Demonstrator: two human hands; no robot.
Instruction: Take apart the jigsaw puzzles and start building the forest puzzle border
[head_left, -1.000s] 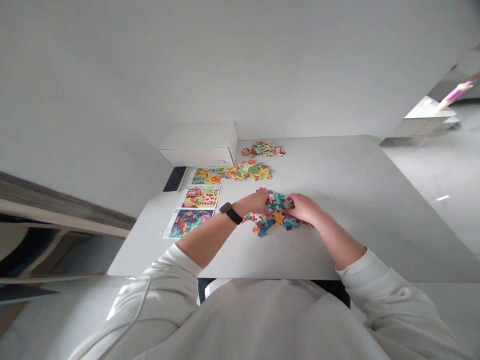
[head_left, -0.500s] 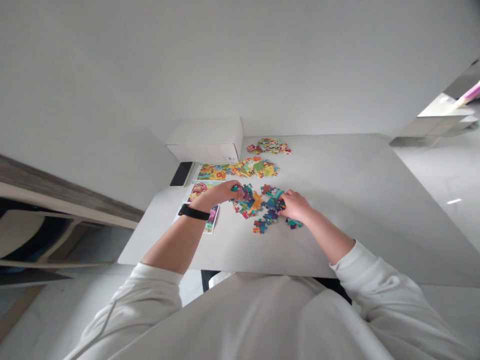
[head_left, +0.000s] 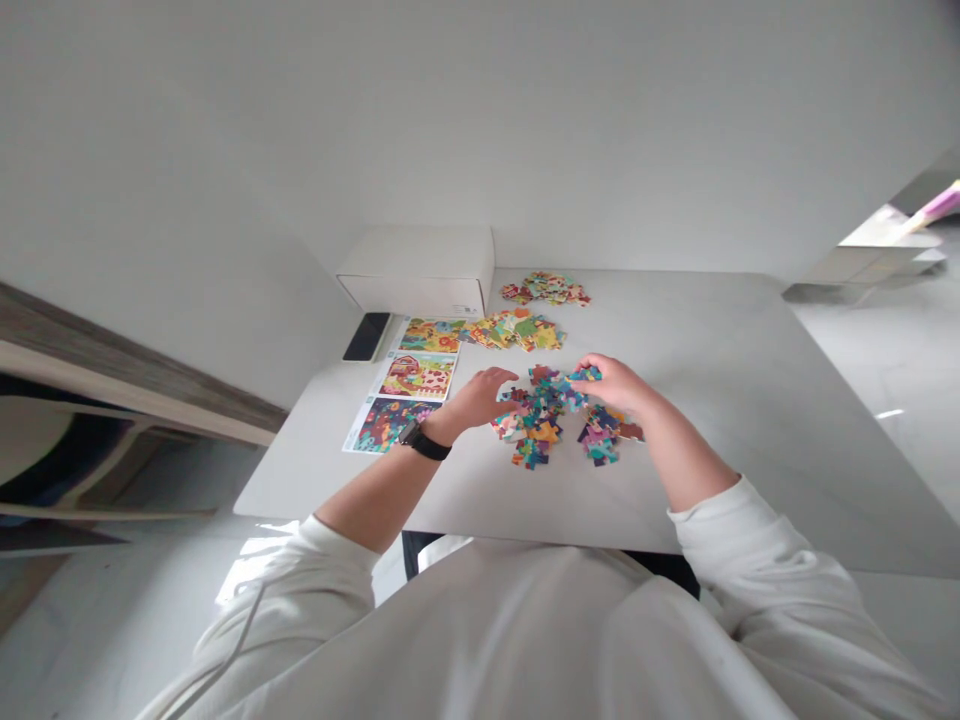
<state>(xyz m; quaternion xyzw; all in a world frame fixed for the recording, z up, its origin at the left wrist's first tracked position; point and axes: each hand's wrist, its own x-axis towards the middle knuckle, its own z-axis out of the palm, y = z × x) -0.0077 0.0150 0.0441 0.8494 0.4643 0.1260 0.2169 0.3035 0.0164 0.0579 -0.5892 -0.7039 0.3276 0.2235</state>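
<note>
A loose heap of blue, teal and orange jigsaw pieces (head_left: 545, 402) lies on the white table between my hands. My left hand (head_left: 482, 396), with a black watch on its wrist, is at the heap's left edge, thumb and fingers apart. At the upper right of the heap, my right hand (head_left: 611, 382) has its fingers closed on some blue-teal puzzle pieces (head_left: 588, 373). A smaller cluster of purple and teal pieces (head_left: 601, 436) lies below that hand. To the left, picture sheets (head_left: 417, 376) show three printed scenes; my left wrist partly covers the lowest one.
Behind the heap lie a yellow-green pile of pieces (head_left: 525, 330) and a reddish pile (head_left: 547, 289). A white box (head_left: 416, 290) stands against the wall, with a phone (head_left: 367, 337) in front of it. The white table (head_left: 712, 400) extends to the right.
The dark pieces have been pushed about and now lie in a different arrangement. My left hand has moved right and down, uncovering the picture sheets; my right hand has moved up and right.
</note>
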